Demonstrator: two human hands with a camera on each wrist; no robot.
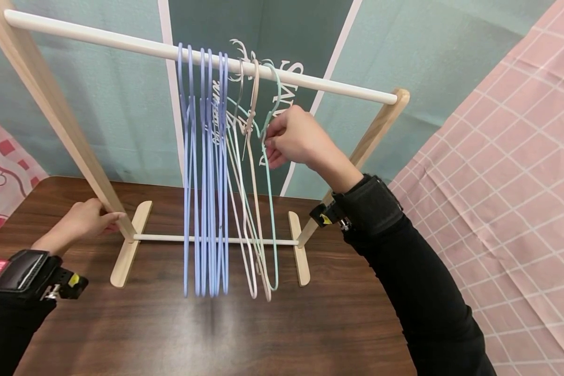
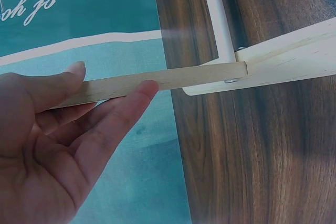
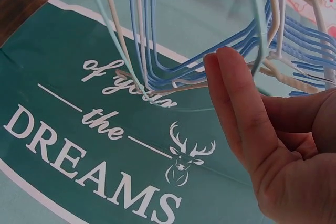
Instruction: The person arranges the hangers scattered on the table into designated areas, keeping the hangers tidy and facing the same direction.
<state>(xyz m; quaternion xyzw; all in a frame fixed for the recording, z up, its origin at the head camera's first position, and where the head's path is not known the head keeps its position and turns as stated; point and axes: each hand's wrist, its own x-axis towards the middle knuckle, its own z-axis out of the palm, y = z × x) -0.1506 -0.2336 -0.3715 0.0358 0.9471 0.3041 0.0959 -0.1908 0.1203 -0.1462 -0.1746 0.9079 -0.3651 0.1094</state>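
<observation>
My right hand point(image 1: 289, 137) pinches the mint-green hanger point(image 1: 273, 224) just below its hook, between thumb and fingertips. That hanger's hook loops over the white top rod point(image 1: 329, 86) of a wooden rack, at the right end of the row. Close to its left hang a beige hanger point(image 1: 255, 177) and a white hanger point(image 1: 237, 172). Farther left is a bunch of blue hangers point(image 1: 210, 209). Low on the rack's left side, my left hand point(image 1: 86, 219) holds the wooden post point(image 2: 121, 85), with the thumb on one side and fingers on the other.
The rack stands on a dark wood-grain table point(image 1: 169, 334), its left foot point(image 1: 124, 261) and right foot point(image 1: 302, 261) joined by a white lower rod point(image 1: 164, 238). Behind hangs a green lettered cloth point(image 3: 63, 108). Pink checked cloth point(image 1: 521, 183) borders the right side.
</observation>
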